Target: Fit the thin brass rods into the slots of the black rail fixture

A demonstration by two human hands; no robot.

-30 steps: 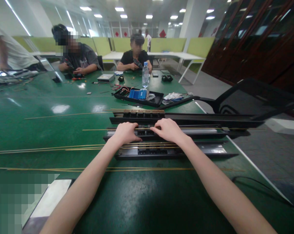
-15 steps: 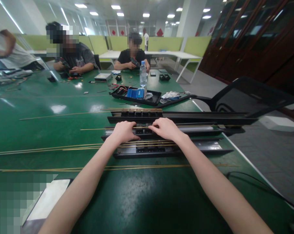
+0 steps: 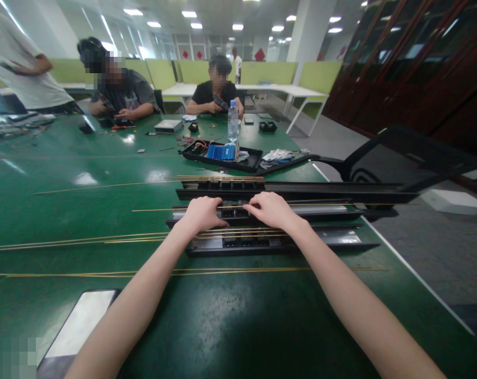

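Note:
Between my hands lies the middle black channel [image 3: 325, 215], with a silvery inner face and small black blocks [image 3: 234, 208] set in it. A thin brass-coloured rod [image 3: 155, 210] runs lengthwise over the blocks. My left hand [image 3: 201, 215] grips across this channel, thumb at the near wall and fingers on the far side by the rod. To the right of the blocks, my right hand [image 3: 274, 210] pinches the rod between thumb and forefinger; its other fingers are curled. The exact contact under both hands is partly hidden.
Parallel to it lie a far channel [image 3: 341, 190] and a near channel [image 3: 207, 245], with loose rods [image 3: 80, 275] alongside. Behind stand a black tray [image 3: 246, 164] and a water bottle [image 3: 232, 122]. A phone [image 3: 80, 321] lies front left. Co-workers sit across the green table [image 3: 238, 316].
My hands stay at the same spot on the middle channel and rod. The view has shifted slightly. At far left, a standing person has moved their arm and body.

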